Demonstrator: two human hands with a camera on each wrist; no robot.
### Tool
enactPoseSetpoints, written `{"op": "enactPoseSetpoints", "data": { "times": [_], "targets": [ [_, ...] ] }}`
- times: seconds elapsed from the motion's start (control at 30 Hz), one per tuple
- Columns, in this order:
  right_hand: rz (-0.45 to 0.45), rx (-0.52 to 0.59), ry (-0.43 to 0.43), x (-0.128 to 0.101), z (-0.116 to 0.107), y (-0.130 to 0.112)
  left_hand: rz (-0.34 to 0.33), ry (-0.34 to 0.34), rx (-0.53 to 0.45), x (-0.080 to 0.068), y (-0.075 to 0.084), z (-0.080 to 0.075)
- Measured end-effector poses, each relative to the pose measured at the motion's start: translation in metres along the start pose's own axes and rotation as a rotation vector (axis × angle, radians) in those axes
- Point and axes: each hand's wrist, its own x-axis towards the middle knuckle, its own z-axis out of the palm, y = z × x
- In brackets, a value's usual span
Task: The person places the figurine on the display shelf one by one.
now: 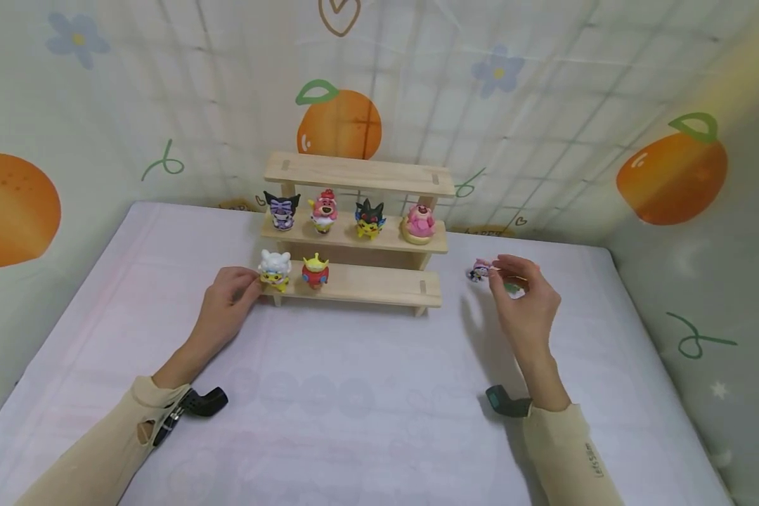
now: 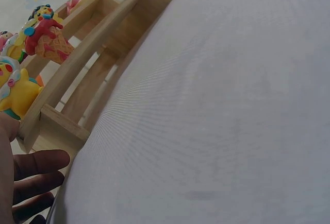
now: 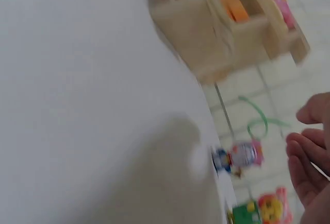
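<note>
While your left hand (image 1: 230,299) touches the yellow figure (image 1: 274,270) on the shelf's (image 1: 367,284) bottom tier, placing is underway.
R hand (image 1: 523,299), fingers loosely curled, reaches the pink figure (image 1: 478,270) on the table w/o gripping it; next, pinch & lift it.

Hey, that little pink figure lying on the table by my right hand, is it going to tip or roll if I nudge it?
The pink figure looks small and rigid, probably light. Its rounded shape suggests it may tip when the right hand nudges it.

Looked like a staged recording booth: orange-and-flower printed fabric backdrop (image 1: 544,105) enclosed a white-clothed table (image 1: 354,407), small three-tier wooden display shelf (image 1: 360,232).
</note>
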Motion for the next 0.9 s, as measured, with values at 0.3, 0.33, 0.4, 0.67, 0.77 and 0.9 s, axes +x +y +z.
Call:
{"op": "enactPoseSetpoints", "data": {
  "times": [0.3,0.33,0.4,0.67,0.77,0.9],
  "targets": [
    [0.122,-0.073,0.208,0.007,-0.02,0.031,0.016,0.005,0.016,-0.001,0.001,-0.001],
    [0.146,-0.091,0.21,0.006,-0.02,0.033,0.014,0.005,0.015,-0.001,0.0,0.0],
    [0.194,-0.112,0.198,0.006,-0.021,0.039,0.013,0.006,0.009,-0.001,0.001,0.0],
    [0.42,-0.064,0.018,0.002,-0.019,0.059,0.011,-0.001,0.014,-0.001,0.001,0.001],
    [0.436,-0.042,-0.034,0.001,-0.017,0.066,0.003,-0.007,0.015,-0.001,0.002,0.0],
    [0.4,-0.064,-0.063,0.002,-0.015,0.07,-0.003,-0.008,0.017,-0.001,0.001,0.0]
  ]
}}
